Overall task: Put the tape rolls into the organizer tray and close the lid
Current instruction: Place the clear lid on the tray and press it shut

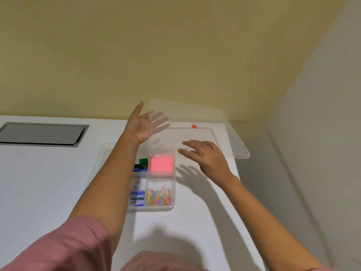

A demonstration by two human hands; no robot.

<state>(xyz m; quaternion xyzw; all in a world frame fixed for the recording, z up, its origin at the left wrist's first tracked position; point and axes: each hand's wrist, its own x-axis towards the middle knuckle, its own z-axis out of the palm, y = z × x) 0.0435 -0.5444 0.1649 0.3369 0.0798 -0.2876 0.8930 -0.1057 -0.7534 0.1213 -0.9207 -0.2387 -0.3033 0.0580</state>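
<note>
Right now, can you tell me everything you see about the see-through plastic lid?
The clear plastic lid is a flat rectangle with rounded corners, a raised rim and a small orange round sticker on it. It is off the tray, tilted above the white table, its near corner over the clear organizer tray. The left hand is at its left edge, fingers showing through the plastic. The right hand spreads open in front of it; touch is unclear.

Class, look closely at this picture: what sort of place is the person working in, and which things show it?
Probably an office or study desk. A white table with a flush grey hatch stands against a plain wall, and a clear organizer tray holds coloured paper clips and a pink sticky-note pad.
</note>
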